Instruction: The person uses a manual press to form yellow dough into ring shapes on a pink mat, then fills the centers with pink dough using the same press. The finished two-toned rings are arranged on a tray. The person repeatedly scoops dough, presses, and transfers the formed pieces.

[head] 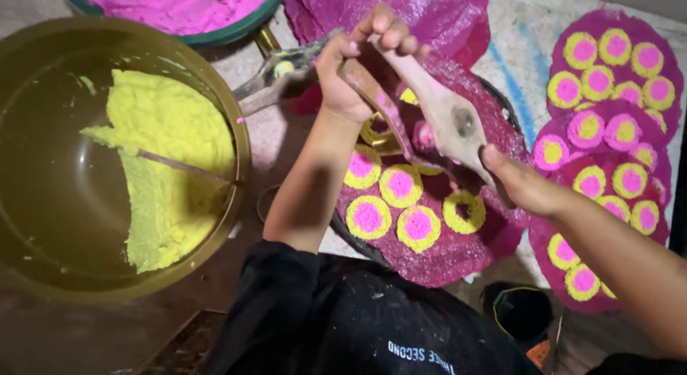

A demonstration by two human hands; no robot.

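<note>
Both hands grip a wooden press over the magenta sheet: left hand closed around its top, right hand closed on its lower end.

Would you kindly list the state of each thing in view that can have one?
Long hinged wooden press: held open above the tray.
Left hand: gripping the press's upper end.
Right hand: holding its lower end.
Large olive-green round basin: partly filled with yellow paste.
Yellow ring: centre unfilled.
Yellow rings with pink centres: filled.
</note>
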